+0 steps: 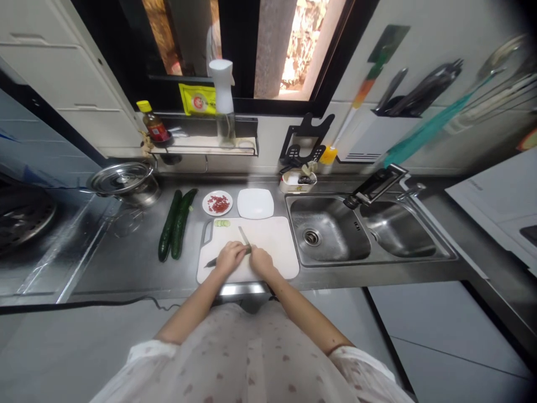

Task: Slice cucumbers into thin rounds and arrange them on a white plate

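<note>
My left hand (231,256) is closed over a slim dark green cucumber piece (212,262) lying on the white cutting board (277,240); its tapered end sticks out to the left. Beside it, my right hand (260,262) grips a knife (244,235), whose handle is hidden in the fist. The blade points away from me and slightly left, next to the cucumber's right end; whether it touches cannot be told. Several pale green cucumber slices (222,223) lie at the board's upper left. Two whole cucumbers (181,224) rest left of the board.
Behind the board stand a plate of chopped red bits (217,203) and a white square plate (255,203). A lidded steel pot (126,182) is at the left. The double sink (331,226) with its faucet (375,187) lies right. A shelf (201,148) holds bottles.
</note>
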The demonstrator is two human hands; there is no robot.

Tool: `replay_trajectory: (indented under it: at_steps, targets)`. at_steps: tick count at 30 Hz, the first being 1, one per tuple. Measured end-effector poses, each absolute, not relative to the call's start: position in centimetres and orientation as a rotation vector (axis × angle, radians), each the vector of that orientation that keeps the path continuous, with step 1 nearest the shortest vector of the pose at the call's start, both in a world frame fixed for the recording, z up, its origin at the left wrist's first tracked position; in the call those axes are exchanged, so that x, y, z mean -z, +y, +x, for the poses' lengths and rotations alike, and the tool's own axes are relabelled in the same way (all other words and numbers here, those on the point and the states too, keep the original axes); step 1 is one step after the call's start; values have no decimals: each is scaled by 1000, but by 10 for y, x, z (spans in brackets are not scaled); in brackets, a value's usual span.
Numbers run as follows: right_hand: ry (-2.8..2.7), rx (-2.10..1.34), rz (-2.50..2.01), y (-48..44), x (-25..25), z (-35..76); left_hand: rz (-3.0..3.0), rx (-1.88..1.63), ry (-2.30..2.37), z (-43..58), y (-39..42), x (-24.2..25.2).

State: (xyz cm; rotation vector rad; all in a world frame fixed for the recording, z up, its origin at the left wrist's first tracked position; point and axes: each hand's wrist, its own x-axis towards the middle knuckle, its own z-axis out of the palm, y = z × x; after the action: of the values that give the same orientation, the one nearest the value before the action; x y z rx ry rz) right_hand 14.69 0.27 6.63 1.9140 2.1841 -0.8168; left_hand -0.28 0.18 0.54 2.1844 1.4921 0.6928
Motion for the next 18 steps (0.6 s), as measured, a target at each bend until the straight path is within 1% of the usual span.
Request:
replay_trajectory:
  at_steps: [11,18]
  targets:
    - [2026,766,1875,-49,-68,176,2148,-704,1501,-3,1,-6]
    - [1992,810,1850,-68,-79,187,2140,-691,1515,-3,1,-4]
